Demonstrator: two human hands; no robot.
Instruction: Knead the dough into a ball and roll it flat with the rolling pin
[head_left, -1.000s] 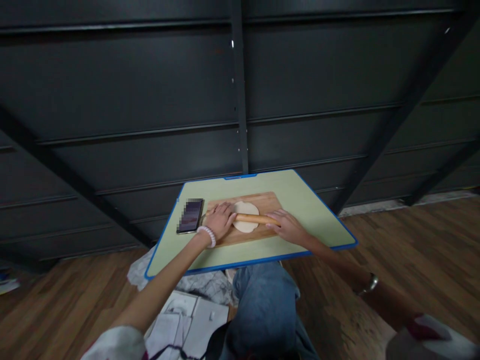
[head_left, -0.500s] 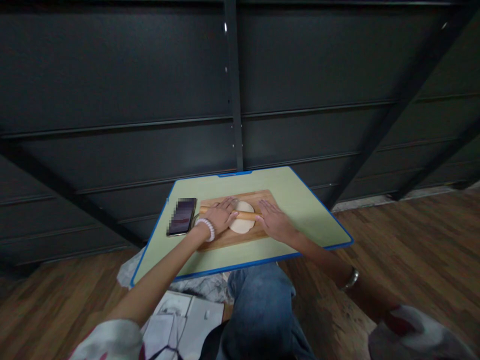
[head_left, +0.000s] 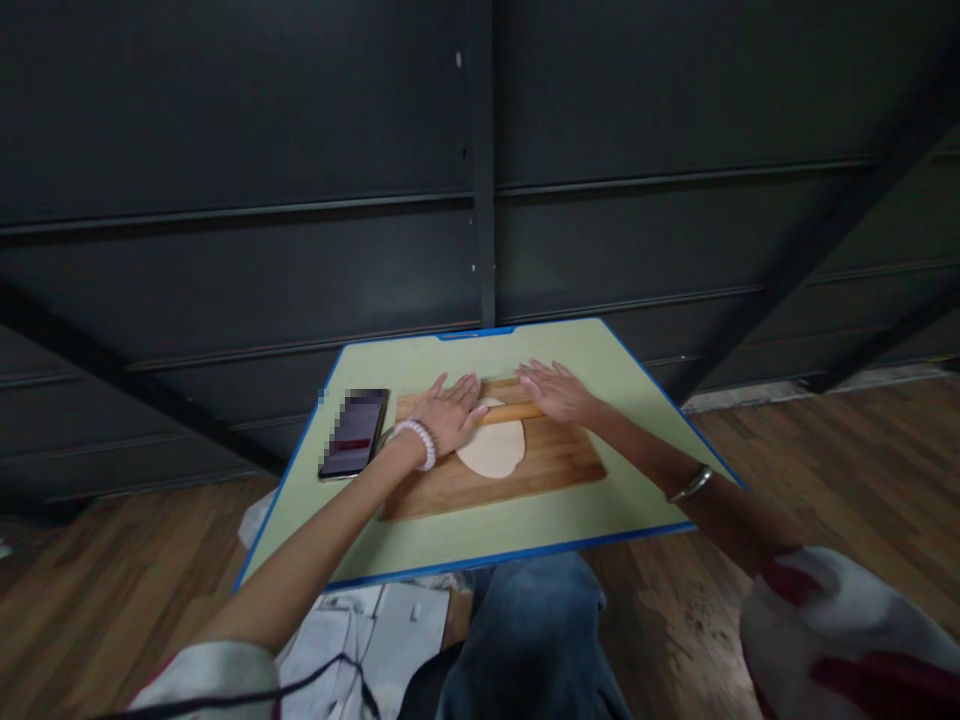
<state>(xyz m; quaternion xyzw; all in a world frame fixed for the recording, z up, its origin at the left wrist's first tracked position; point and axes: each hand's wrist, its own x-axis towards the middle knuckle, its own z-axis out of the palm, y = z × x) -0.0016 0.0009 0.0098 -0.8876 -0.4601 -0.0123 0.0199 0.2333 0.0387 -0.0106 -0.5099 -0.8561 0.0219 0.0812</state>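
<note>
A wooden rolling pin point(head_left: 514, 412) lies crosswise over a flat, pale round of dough point(head_left: 493, 450). My left hand point(head_left: 448, 412) rests on the pin's left end, fingers stretched forward and thumb along the near side. At the right end, my right hand point(head_left: 559, 390) holds the pin under the palm with its fingers pointing away. Both palms cover the pin's ends. Most of the dough shows on the near side of the pin, with a small strip beyond it. Beneath the dough is a wooden board point(head_left: 555, 465).
The board lies on a pale green table point(head_left: 480, 535) with a blue rim. A phone point(head_left: 356, 435) lies left of the board, partly pixelated. My knee in jeans point(head_left: 532, 630) is below the near edge. A dark panelled wall point(head_left: 300, 270) stands behind the table.
Both hands have pushed the rolling pin away from me, toward the dough's far edge. More dough now shows on the near side. The view has shifted slightly.
</note>
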